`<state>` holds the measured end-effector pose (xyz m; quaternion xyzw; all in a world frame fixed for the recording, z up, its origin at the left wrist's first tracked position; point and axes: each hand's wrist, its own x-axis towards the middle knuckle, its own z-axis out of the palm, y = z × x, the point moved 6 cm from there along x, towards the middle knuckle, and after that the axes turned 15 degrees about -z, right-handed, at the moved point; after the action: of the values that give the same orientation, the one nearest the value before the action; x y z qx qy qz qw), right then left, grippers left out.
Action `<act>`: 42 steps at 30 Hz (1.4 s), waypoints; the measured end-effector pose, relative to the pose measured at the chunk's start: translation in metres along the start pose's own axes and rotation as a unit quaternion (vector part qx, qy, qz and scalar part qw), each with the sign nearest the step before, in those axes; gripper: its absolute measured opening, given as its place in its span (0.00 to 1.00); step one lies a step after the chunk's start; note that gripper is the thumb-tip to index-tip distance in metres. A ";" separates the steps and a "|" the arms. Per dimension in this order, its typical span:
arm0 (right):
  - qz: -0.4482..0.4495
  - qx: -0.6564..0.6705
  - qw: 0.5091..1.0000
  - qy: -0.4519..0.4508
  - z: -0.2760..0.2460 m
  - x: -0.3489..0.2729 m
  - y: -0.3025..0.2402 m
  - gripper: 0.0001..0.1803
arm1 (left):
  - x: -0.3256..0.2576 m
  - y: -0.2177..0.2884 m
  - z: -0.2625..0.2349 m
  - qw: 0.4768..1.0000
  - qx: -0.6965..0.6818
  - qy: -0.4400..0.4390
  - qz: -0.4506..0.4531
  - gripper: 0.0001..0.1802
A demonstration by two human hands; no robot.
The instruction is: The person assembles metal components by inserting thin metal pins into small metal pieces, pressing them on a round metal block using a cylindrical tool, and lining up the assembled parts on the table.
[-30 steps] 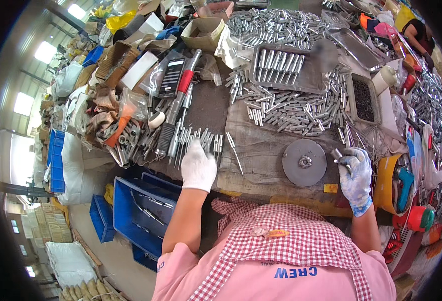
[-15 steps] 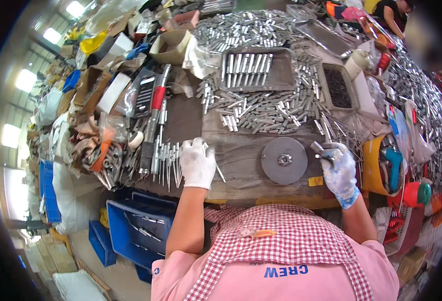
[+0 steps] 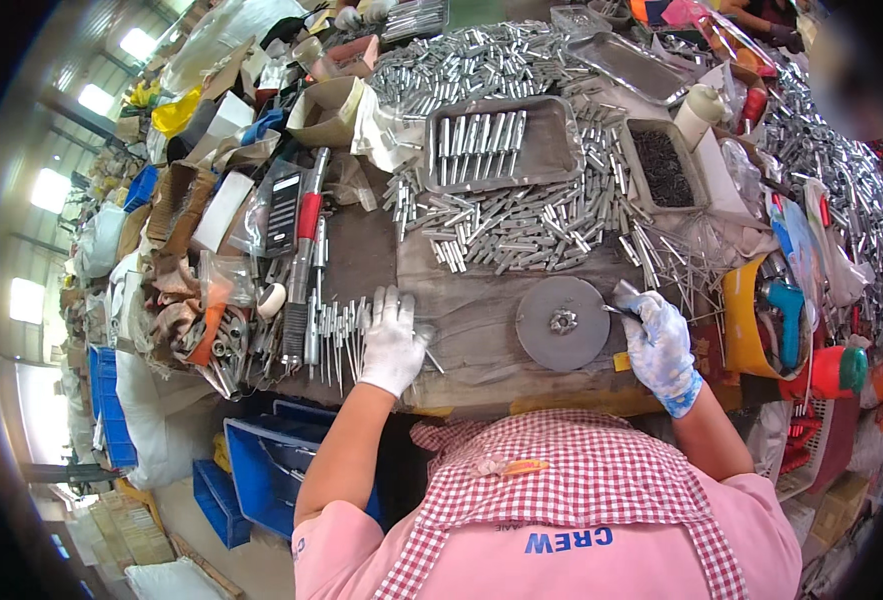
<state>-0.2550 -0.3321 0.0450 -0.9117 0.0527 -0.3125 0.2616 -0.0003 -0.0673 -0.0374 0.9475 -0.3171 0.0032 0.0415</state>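
My left hand, in a white glove, lies on the worktable with its fingers stretched forward. It is beside a row of thin metal rods with thicker silver ends. A loose rod shows just right of the palm. My right hand, in a white glove with blue patches, is closed around a short metal cylinder; its upper end shows above the fingers, the rest is hidden. Left of that hand, close to the fingers, a round grey disc with a metal hub lies flat.
Ahead, a metal tray holding a row of silver parts sits among heaped metal pieces. A bin of dark pieces stands right of it. A yellow container with a teal tool flanks my right hand. Blue crates are below left.
My left hand's fingers have gone from curled to stretched out. My right hand, still gripping the metal cylinder, is slightly nearer the disc. The view has shifted a little.
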 end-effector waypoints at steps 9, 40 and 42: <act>-0.063 -0.016 0.997 -0.033 0.010 0.002 -0.009 0.16 | 0.016 -0.003 0.003 0.999 0.030 0.022 -0.015 0.27; -0.062 0.017 0.997 -0.033 0.012 0.009 -0.019 0.14 | 0.196 -0.015 -0.046 0.972 -0.151 0.117 -0.135 0.29; -0.057 0.022 0.997 -0.039 0.015 0.008 -0.020 0.13 | 0.216 -0.006 -0.029 0.981 -0.117 0.010 -0.151 0.30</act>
<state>-0.2410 -0.3108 0.0496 -0.9186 -0.0167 -0.2923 0.2655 0.1768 -0.1900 -0.0024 0.9730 -0.1679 -0.0306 0.1557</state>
